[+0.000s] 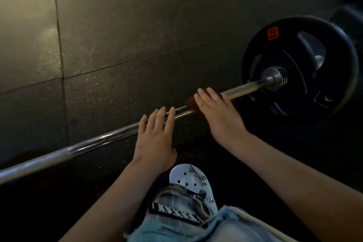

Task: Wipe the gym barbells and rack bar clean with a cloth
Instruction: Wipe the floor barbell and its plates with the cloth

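Low on the gym floor (137,25) lies a barbell (78,147), plate (334,45) toward 3 o'clock. Left hand (155,141) rests flat on it, fingers straight; right hand (218,112) presses a red cloth (190,102) on, fingers extended.

A dark, speckled rubber-tile gym floor (117,35), crossed by thin seams (59,35), carries a chrome barbell (78,148) resting on its black, red-labelled weight plate (334,61) at right, with a white perforated clog (182,175) planted on the tiles on the bar's near side.
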